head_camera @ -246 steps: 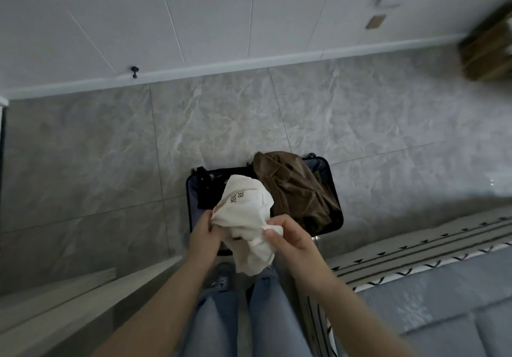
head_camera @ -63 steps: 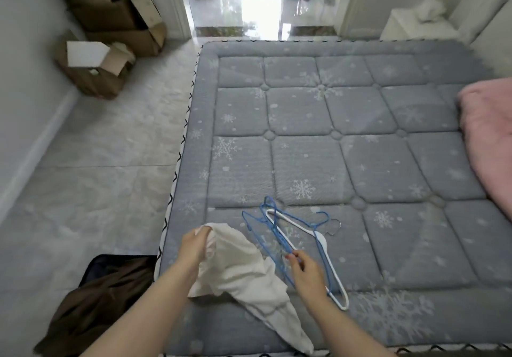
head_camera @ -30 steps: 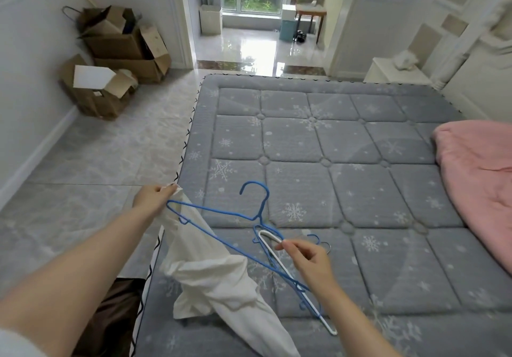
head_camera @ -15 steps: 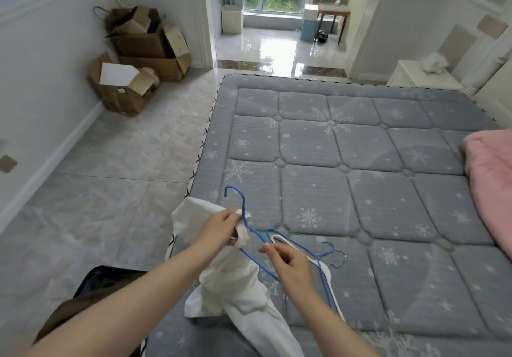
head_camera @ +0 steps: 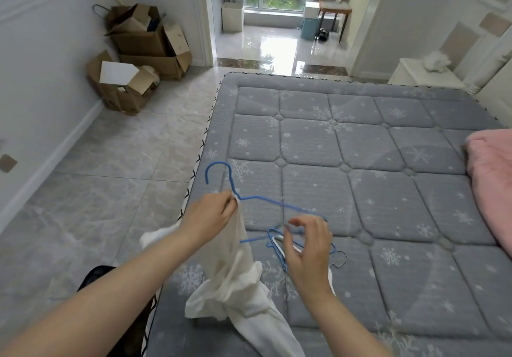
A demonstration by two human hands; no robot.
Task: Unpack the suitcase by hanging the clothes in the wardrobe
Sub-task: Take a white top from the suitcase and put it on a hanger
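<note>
My left hand pinches the neck of a blue wire hanger together with the white garment, which hangs from that hand down onto the grey mattress. The hanger's hook points up and left. My right hand hovers by the hanger's right end with its fingers loosely curved; I cannot tell if they touch the wire. Under that hand lie more hangers, blue and white, on the mattress. The dark suitcase shows only as a corner on the floor beside my left arm.
Open cardboard boxes stand by the left wall. A pink blanket lies at the mattress's right edge. A white bedside cabinet stands at the far right, and a doorway opens beyond the bed. Tiled floor runs along the left.
My left hand has lifted the blue hanger and the white garment higher. My right hand has let go of the hangers on the mattress and now hovers above them.
</note>
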